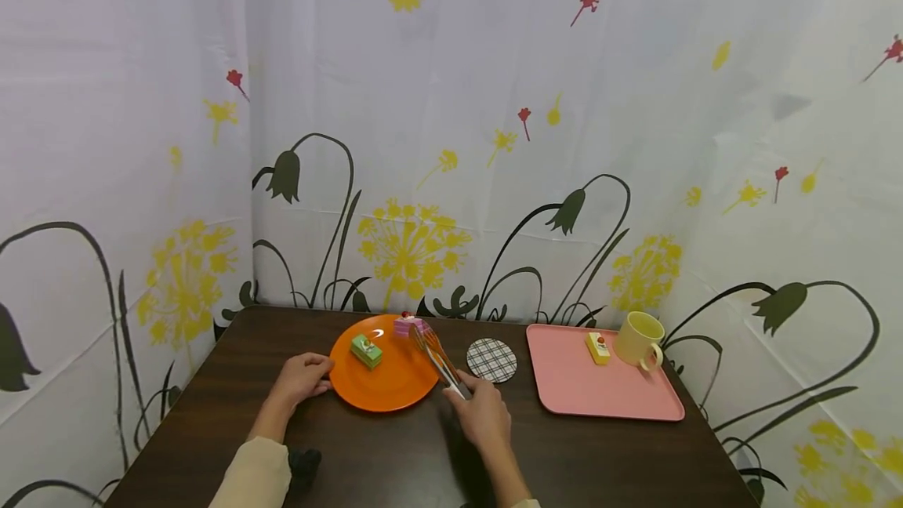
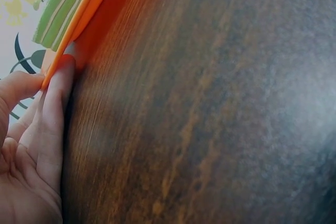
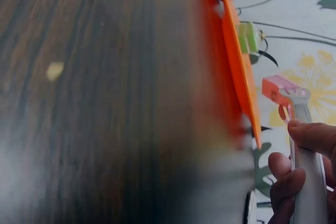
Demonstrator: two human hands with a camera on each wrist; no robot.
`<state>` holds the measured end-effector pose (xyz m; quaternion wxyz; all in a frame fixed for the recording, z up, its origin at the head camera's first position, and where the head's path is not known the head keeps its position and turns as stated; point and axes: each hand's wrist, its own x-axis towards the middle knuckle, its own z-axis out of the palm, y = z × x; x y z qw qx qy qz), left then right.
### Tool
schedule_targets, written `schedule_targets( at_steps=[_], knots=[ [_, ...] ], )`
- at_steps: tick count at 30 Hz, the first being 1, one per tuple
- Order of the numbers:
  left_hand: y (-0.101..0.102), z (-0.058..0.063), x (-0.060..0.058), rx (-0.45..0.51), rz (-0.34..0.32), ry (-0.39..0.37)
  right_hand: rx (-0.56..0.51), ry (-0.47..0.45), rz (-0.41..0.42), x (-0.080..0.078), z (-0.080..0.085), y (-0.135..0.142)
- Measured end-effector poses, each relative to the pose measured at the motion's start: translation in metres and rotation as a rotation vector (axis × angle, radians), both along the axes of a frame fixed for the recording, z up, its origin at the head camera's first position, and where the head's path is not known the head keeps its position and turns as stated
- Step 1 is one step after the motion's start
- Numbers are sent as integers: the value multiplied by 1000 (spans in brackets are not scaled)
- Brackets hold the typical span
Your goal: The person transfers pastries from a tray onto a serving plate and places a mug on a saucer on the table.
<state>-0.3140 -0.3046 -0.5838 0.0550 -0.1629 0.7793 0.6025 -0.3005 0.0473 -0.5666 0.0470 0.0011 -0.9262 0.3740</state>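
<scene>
My left hand (image 1: 302, 379) pinches the left rim of an orange plate (image 1: 384, 392); in the left wrist view the thumb lies over the rim and fingers under it. A green toy cake slice (image 1: 366, 352) sits on the plate's left part. My right hand (image 1: 483, 414) grips metal tongs (image 1: 451, 376), whose tips are at a pink toy cake slice (image 1: 407, 325) with a red topping. The right wrist view shows that pink slice (image 3: 281, 88) at the tong tips, raised off the plate.
A round checked coaster (image 1: 491, 360) lies right of the plate. Further right is a pink tray (image 1: 585, 394) bearing a yellow cake slice (image 1: 597, 348) and a yellow mug (image 1: 638, 338). A flower-printed curtain (image 1: 451, 100) hangs behind the dark wooden table (image 1: 381, 457).
</scene>
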Motion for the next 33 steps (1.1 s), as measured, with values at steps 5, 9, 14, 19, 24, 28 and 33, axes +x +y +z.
schedule_targets(
  at_steps=[5, 9, 14, 19, 24, 28, 33],
  knots=[
    [7, -1, -2, 7, -3, 1, 22, -12, 11, 0, 0, -8],
    [7, -3, 2, 1, -2, -4, 36, -28, 29, 1, -5, -14],
    [4, -4, 8, 4, 11, -3, 47, -49, 47, 0, -10, -17],
    [3, -1, 8, 6, 13, -3, 67, -57, 58, -3, -9, -14],
    [2, 1, 4, 5, 14, -21, 65, -73, 76, -3, -6, -9],
    [2, 3, 2, 2, 7, -29, 61, -95, 87, -1, -2, -4],
    [2, 6, -1, -2, 0, -27, 78, -118, 99, 1, 2, 1]
  ],
)
